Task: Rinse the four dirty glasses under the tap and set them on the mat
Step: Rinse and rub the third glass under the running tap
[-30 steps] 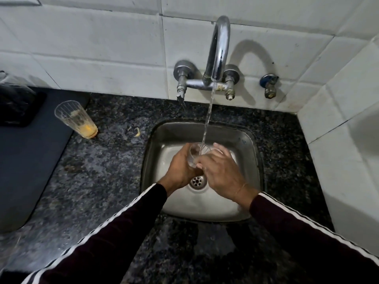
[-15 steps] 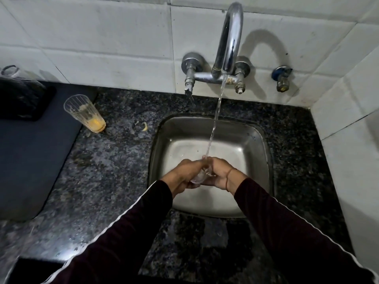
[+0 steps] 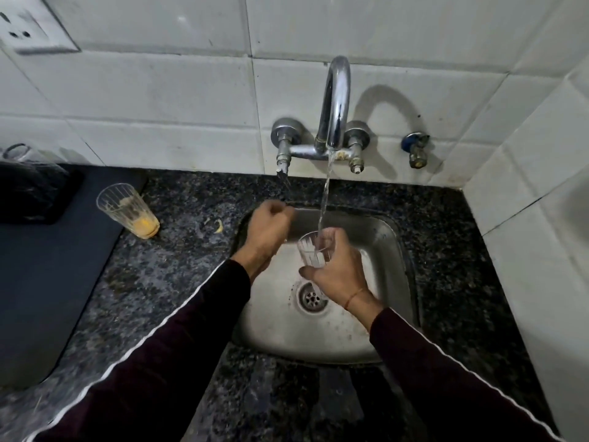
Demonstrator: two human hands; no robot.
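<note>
Head view, compared with half a second ago: both hands were clasped together round the glass low over the near part of the sink, and now they have parted. The right hand (image 3: 339, 269) alone grips the clear glass (image 3: 314, 252), fingers curled round its side, holding it upright under the stream of water (image 3: 324, 202) from the tap (image 3: 333, 122). The left hand (image 3: 266, 231) has lifted away to the sink's far left corner, fingers curled in on themselves and holding nothing, apart from the glass.

Dark speckled stone forms the surface (image 3: 165, 282), with white wall tiles (image 3: 159, 90) behind and to the right. A steel sink (image 3: 392, 250) is set into it, its drain (image 3: 312, 298) near the middle. On the left lies a dark mat (image 3: 41, 282); a dirty glass (image 3: 127, 210) with orange residue at its bottom stands at the mat's right edge, whether on the mat or the stone I cannot tell. At the far left edge a clear glass object (image 3: 19, 153) sits above a black shape, too dim to make out. A small valve (image 3: 416, 149) is on the wall right of the tap, and a socket plate (image 3: 28, 30) is at upper left. A yellowish scrap (image 3: 218, 225) lies on the stone between dirty glass and sink. No writing is legible.
</note>
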